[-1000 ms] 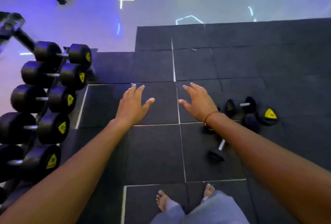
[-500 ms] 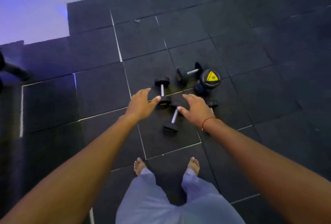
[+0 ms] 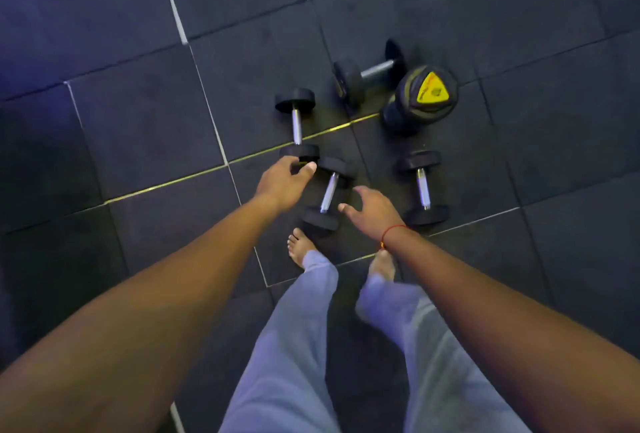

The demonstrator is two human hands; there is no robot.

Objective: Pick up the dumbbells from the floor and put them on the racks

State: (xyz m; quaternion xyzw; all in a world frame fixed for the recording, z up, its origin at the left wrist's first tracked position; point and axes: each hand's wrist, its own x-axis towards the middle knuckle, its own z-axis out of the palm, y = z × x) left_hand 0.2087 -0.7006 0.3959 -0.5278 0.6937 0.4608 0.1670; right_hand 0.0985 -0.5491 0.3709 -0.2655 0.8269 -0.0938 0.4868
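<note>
Down on the floor (image 3: 138,114), five dumbbells lie in a loose cluster just ahead of both hands. A small dumbbell (image 3: 327,195) with a chrome handle lies between the hands, its near end close to a bare foot (image 3: 301,247). Just beyond the left hand (image 3: 284,183) lies a second small dumbbell (image 3: 296,126), its near head right at the fingertips; whether they touch it cannot be told. That hand is loosely curved, thumb out, gripping nothing. The right hand (image 3: 372,209) is spread with relaxed fingers, also holding nothing, and a red thread (image 3: 389,233) circles its wrist. To the right of that hand a third small dumbbell (image 3: 422,188) lies apart. Farther out, beyond both hands, rest a fourth dumbbell (image 3: 369,74) and a large dumbbell (image 3: 420,100) with a yellow triangle on its end. Dark rubber tiles cover the floor, and grey trousers (image 3: 294,346) show below.
</note>
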